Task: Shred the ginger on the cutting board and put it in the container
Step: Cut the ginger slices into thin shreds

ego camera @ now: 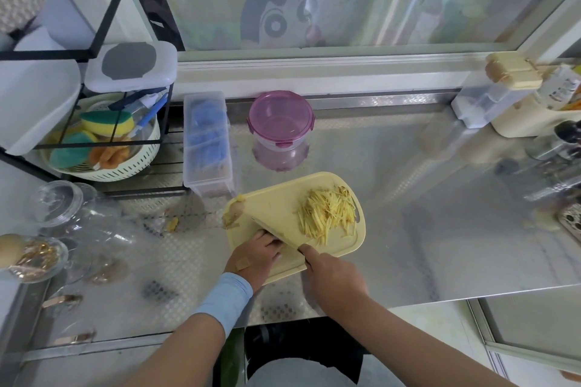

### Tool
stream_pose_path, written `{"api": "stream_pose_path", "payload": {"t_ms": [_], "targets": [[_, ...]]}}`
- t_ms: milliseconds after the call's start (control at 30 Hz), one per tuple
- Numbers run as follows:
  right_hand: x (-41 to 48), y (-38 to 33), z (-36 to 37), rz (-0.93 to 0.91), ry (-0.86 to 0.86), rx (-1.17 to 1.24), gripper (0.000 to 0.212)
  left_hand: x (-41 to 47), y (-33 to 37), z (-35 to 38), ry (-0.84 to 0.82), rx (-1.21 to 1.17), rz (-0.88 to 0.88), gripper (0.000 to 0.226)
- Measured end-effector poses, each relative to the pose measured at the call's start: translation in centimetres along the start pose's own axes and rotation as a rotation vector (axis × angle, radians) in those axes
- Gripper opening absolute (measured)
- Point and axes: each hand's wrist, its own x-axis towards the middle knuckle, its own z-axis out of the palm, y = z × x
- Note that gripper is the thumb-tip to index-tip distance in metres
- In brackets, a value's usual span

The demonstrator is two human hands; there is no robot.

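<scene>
A yellow cutting board [276, 201] lies on the steel counter. A pile of shredded ginger [327, 214] sits on its right half. Ginger scraps [233, 214] lie at its left edge. My right hand [333, 276] grips the handle of a knife whose shiny blade [276, 231] stands slanted on the board. My left hand [254, 256] rests on the board's near left part, fingers curled against the blade. What lies under those fingers is hidden. A round clear container with a purple lid [280, 118] stands behind the board, apart from both hands.
A long clear box with blue contents [207, 141] stands left of the container. A rack with a basket of sponges [103, 141] and glass jars [63, 207] fills the left side. Bottles and a cream holder [534, 122] crowd the right back corner. The counter's front edge runs just below the board.
</scene>
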Motion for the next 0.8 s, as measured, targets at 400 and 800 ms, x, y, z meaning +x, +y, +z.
{"api": "stream_pose_path", "payload": {"t_ms": [400, 800], "targets": [[1.6, -0.3, -0.6, 0.018, -0.130, 0.013, 0.028, 0.6, 0.8, -0.4, 0.006, -0.067, -0.057, 0.051], [0.9, -0.2, -0.4, 0.041, -0.100, 0.034, 0.031, 0.5, 1.0, -1.1, -0.008, -0.029, -0.058, 0.047]]}}
